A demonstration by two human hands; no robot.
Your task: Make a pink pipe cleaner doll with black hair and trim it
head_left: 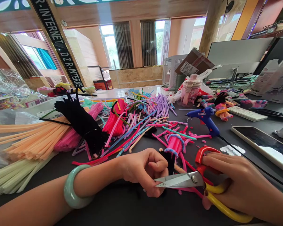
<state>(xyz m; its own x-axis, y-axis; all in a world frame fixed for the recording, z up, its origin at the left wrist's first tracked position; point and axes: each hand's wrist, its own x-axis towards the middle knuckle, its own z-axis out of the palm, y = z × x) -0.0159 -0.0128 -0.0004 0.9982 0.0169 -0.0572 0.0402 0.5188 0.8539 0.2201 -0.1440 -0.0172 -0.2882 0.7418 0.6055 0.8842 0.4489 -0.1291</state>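
My right hand (238, 179) has its fingers through the red and yellow handles of a pair of scissors (179, 181). The blades lie nearly together, pointing left, with their tips at the fingertips of my left hand (147, 172). That left hand is closed in a pinch; whatever it holds is too small or hidden to name. Just behind the blades lies a pink pipe-cleaner piece (175, 145) edged with twisted blue, with a black fuzzy part (168, 160) beside it, partly covered by my left hand.
Bundles of peach (35, 135), black (81, 122) and hot pink (116, 117) pipe cleaners cover the left and middle. A blue glue gun (204, 119) with a cord, a phone (264, 147), a keyboard (247, 113) and a pink bottle (190, 89) stand or lie right.
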